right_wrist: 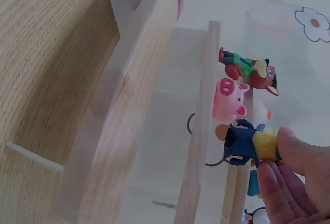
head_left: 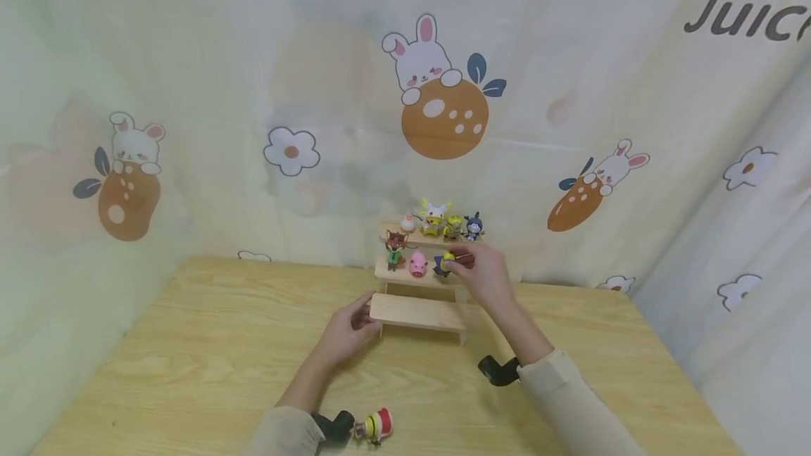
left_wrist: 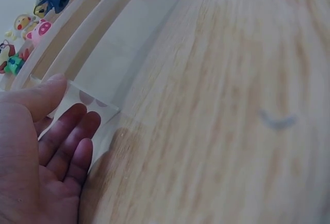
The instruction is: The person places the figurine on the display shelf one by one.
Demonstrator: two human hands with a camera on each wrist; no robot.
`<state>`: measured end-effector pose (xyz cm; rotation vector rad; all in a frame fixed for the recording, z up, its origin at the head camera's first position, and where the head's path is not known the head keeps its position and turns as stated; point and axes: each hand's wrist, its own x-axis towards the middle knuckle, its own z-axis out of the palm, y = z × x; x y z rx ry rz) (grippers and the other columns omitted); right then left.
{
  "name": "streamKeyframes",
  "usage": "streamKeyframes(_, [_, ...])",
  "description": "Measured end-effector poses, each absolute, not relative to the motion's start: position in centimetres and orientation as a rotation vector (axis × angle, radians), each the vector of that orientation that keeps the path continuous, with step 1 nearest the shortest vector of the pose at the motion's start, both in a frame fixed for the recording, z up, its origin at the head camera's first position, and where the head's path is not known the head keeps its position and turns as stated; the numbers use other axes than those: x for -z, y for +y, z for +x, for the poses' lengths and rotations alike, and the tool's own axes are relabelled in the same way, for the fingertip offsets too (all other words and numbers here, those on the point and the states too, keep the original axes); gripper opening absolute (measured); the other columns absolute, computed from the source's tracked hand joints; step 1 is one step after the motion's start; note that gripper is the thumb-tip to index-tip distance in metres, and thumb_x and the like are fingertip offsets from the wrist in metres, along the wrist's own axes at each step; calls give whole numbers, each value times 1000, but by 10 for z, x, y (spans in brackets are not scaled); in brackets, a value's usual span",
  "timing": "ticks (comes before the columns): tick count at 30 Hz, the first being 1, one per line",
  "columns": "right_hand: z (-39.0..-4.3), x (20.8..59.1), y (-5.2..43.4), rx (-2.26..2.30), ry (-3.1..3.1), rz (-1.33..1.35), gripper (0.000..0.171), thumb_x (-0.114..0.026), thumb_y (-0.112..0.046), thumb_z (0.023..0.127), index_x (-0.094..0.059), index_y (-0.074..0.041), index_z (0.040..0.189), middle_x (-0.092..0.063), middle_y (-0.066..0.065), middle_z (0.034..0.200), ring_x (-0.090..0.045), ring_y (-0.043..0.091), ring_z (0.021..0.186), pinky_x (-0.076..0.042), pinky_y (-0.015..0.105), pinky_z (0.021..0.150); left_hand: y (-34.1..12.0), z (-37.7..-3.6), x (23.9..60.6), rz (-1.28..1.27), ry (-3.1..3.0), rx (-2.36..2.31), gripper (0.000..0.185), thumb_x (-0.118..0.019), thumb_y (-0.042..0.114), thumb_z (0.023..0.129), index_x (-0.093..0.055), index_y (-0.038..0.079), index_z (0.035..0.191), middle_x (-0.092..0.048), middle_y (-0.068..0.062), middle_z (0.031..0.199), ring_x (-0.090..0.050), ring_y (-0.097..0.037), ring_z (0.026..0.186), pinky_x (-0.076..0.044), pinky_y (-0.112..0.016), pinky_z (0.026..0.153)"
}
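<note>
A stepped wooden display stand (head_left: 419,313) with three levels stands against the backdrop. My left hand (head_left: 350,329) grips the left end of its lowest board, the thumb (left_wrist: 51,92) at the board's edge and the fingers beside the clear side panel. My right hand (head_left: 484,273) pinches a yellow and blue toy figure (right_wrist: 251,144) by its yellow head, at the right part of the middle level. On that level are a fox figure (head_left: 395,250) in green and a pink pig figure (head_left: 418,265). The lowest board is bare.
Along the top level stand a small white figure (head_left: 407,223), a white-and-yellow figure (head_left: 433,219), a yellow figure (head_left: 453,227) and a dark blue one (head_left: 474,226). A red-and-yellow figure (head_left: 375,426) lies on the table (head_left: 209,364) near my left sleeve. A printed curtain (head_left: 355,90) hangs behind.
</note>
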<state>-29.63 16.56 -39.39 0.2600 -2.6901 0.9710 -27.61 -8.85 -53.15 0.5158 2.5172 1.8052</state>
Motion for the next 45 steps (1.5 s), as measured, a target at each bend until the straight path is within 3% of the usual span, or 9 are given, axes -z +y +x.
streamKeyframes(15, [-307, 401, 158, -854, -2685, 263, 33, -73, -18, 84, -67, -7, 114, -69, 10, 104, -68, 23, 90, -57, 35, 79, -88, -276, 533, 531, 2525, -1803, 65, -68, 15, 88, -38, 8, 145, -66, -14, 111, -64, -21, 96, -53, -22, 80])
streamKeyframes(45, [-305, 405, 154, -859, -2670, 273, 32, -72, -16, 85, -66, -9, 115, -68, 11, 105, -68, 23, 88, -58, 35, 78, -88, -274, 532, 533, 2534, -1790, 64, -67, 16, 89, -38, 7, 145, -66, -13, 112, -63, -20, 97, -52, -25, 82])
